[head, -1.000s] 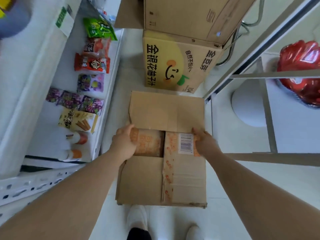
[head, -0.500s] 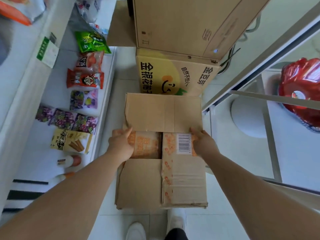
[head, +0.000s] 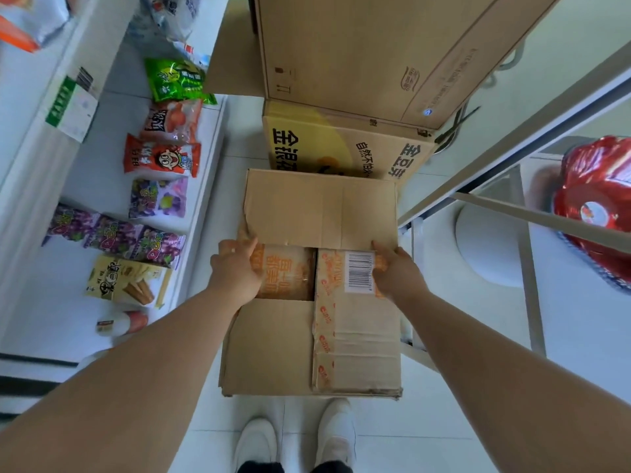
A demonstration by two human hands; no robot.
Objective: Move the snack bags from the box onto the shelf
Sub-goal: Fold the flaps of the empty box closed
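Note:
A brown cardboard box [head: 273,346] stands on the floor in front of my feet, its flaps partly closed. Through the gap shows an orange-printed snack bag [head: 288,274]. My left hand [head: 235,268] grips the box at the left end of the gap, fingers curled under the far flap [head: 321,208] and over the bag's edge. My right hand [head: 392,273] grips the right end, beside the barcode label [head: 358,271] on the taped flap. The white shelf [head: 102,186] to the left holds several snack bags, such as a green one [head: 176,80] and a red one [head: 160,158].
A yellow printed carton [head: 341,148] with a large brown carton [head: 358,52] on top stands just behind the box. A metal frame [head: 526,268] and a red foil item [head: 601,199] are on the right. My white shoes [head: 293,438] are below the box.
The box's far flap now overlaps the yellow carton's lower edge, where a gap showed before. Both hands keep their places on the box. The view has shifted along the shelf.

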